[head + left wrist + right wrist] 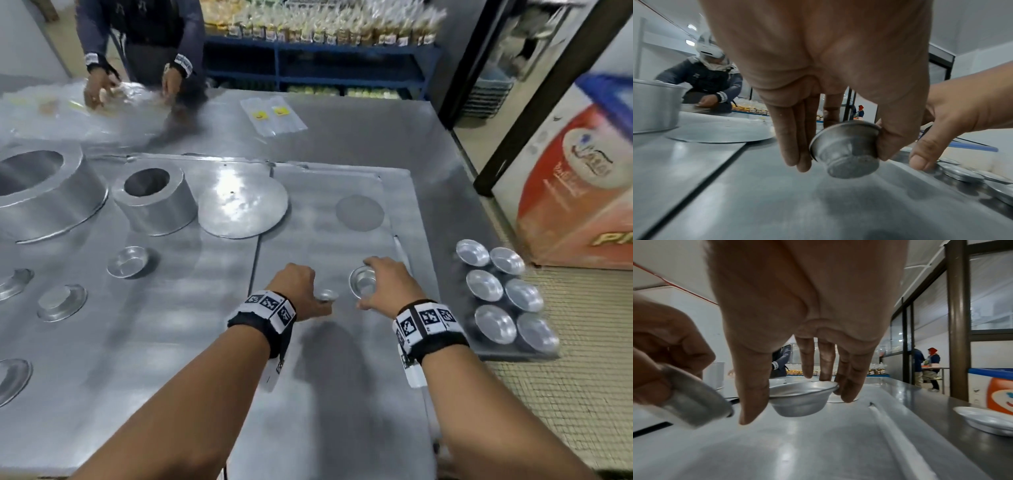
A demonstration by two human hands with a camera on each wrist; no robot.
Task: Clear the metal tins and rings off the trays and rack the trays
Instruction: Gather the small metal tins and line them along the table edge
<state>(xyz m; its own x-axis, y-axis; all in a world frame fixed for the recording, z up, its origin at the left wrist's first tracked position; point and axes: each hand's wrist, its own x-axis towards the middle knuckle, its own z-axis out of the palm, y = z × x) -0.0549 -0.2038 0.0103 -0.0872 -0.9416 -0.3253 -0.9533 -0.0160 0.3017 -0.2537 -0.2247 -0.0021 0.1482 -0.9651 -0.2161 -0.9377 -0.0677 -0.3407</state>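
A steel desk (359, 130) is filling a bakery workroom, and two flat trays (325, 394) are lying side by side on it, near edge to far. Over the right tray, towards its near-middle, the left hand (296, 291) is pinching a small tin (845, 150) between thumb and fingers, tilted and clear of the metal. Just beside it the right hand (383, 289) is gripping a wider, shallow tin (803, 398) by the rim, thumb on one side and fingers (849, 386) on the other, its base close to the tray; whether it is touching is hard to tell. At the desk's right edge six tins (507, 298) are sitting in pairs, off the trays. On the left tray more tins (126, 262) are waiting, some upside down, and farther back a ring (154, 198), a bigger ring (41, 192) at the left edge and a flat disc (243, 205) across the seam between the trays. A smaller disc (359, 212) is lying towards the right tray's far end. At the far side another person (137, 44) is working with plastic bags.

The clearing step is in hand, and seems well short of done. Next, both tins probably need carrying right to join the cluster, set down without knocking the others.
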